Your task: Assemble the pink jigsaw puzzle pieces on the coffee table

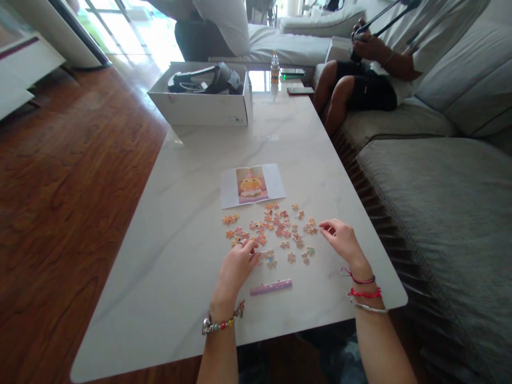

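Observation:
Many small jigsaw puzzle pieces, mostly orange and pink, lie loose on the white marbled table. My left hand rests at the left front of the pile, its thumb and bent fingers apart and touching or just over some pieces. To the right of the pile, my right hand hovers beside a small cluster of pieces; its fingers are loosely curled with a gap, and I see nothing in them. In front of the pile lies a joined purple strip of puzzle. Behind it is a reference picture sheet showing a yellow figure.
At the table's far end stands a white box with a dark device inside. A bottle and two phones, one being a red-edged phone, are beside it. Another person sits on the right-hand sofa; a second person is behind the box.

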`<state>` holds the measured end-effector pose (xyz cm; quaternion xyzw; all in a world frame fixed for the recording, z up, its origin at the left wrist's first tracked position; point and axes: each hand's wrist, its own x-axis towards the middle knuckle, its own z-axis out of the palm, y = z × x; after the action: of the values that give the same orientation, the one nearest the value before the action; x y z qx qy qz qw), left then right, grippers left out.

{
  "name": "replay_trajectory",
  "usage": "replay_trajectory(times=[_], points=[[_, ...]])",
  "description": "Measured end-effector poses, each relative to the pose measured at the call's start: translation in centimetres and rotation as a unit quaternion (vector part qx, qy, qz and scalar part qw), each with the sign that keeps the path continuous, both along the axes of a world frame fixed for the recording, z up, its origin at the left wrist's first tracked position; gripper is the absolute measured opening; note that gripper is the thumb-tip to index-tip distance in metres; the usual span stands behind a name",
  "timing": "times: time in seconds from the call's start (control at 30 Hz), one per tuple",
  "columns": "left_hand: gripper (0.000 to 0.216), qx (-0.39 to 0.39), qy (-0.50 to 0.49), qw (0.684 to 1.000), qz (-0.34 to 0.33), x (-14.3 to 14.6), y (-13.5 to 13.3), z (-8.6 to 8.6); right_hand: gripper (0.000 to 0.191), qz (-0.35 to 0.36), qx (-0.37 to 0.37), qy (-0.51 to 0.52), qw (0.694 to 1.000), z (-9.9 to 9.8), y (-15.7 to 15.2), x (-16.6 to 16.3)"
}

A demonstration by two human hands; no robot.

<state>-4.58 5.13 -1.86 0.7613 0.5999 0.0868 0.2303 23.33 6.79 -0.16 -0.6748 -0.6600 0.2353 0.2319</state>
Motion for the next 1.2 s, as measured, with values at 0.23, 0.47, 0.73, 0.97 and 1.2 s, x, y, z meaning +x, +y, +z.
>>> replay_trajectory(times=[0.23, 0.47, 0.73, 0.97, 1.2], points=[[0.013, -0.012, 0.002, 1.000, -0.017, 1.8, 0.1, 0.2, 0.012, 0.197, -0.120, 0.042, 0.972, 0.8, -0.8, -1.6], [0.013, -0.024, 0.001, 0.999, -0.023, 2.5, 0.3, 0.3, 0.015, 0.228, -0.146, -0.102, 0.957, 0.1, -1.3, -4.0], [0.015, -0.017, -0.011, 0.999, -0.031, 3.1, 0.2, 0.3, 0.011, 0.226, -0.137, -0.068, 0.962, 0.3, -1.4, -3.9], [0.018, -0.038, -0.158, 0.986, -0.024, 4.8, -0.2, 0.8, 0.009, 0.063, -0.177, 0.276, 0.943, 0.8, -0.7, -3.5], [0.018, -0.125, -0.367, 0.920, 0.048, 6.6, -0.2, 1.4, 0.028, 0.058, -0.257, 0.407, 0.874, 1.0, -0.9, -5.7]])
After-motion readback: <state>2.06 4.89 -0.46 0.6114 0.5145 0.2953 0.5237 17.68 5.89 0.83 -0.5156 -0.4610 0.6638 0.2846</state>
